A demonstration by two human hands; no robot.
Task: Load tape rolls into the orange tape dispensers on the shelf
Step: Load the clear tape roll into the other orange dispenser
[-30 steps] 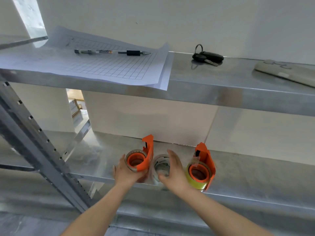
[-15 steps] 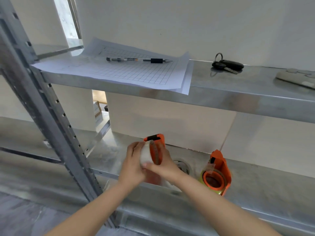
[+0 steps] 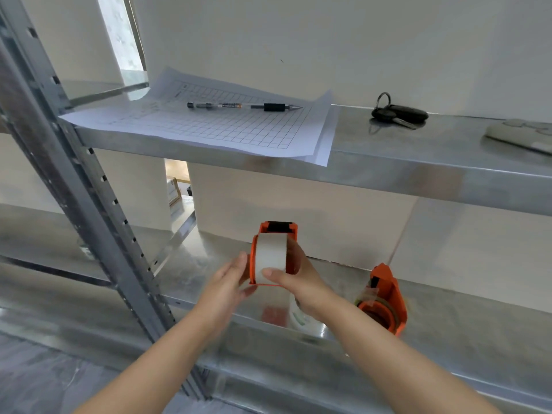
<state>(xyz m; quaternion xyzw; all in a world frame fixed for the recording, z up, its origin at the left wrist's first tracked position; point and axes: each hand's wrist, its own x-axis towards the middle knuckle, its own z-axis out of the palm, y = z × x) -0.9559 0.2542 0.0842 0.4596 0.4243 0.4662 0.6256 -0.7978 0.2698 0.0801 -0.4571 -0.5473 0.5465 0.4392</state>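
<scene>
An orange tape dispenser (image 3: 257, 258) with a pale tape roll (image 3: 272, 252) in it is held up above the lower shelf (image 3: 466, 318), its black cutter end upward. My right hand (image 3: 298, 279) grips it from the right side, thumb on the roll's lower edge. My left hand (image 3: 230, 279) touches its left side with fingers curled. A second orange dispenser (image 3: 388, 297) with a yellowish roll lies on the lower shelf to the right. A loose clear tape roll (image 3: 298, 315) lies on the shelf, mostly hidden under my right wrist.
The upper shelf (image 3: 418, 162) carries gridded paper sheets (image 3: 227, 127) with a pen (image 3: 242, 106), a car key (image 3: 398, 113) and a grey flat object (image 3: 519, 135) at the right edge. A perforated metal upright (image 3: 89, 204) stands at the left.
Both hands lifted the left dispenser off the lower shelf and turned it so the roll's outer face points at me. The loose roll stayed on the shelf. The camera view shifted left.
</scene>
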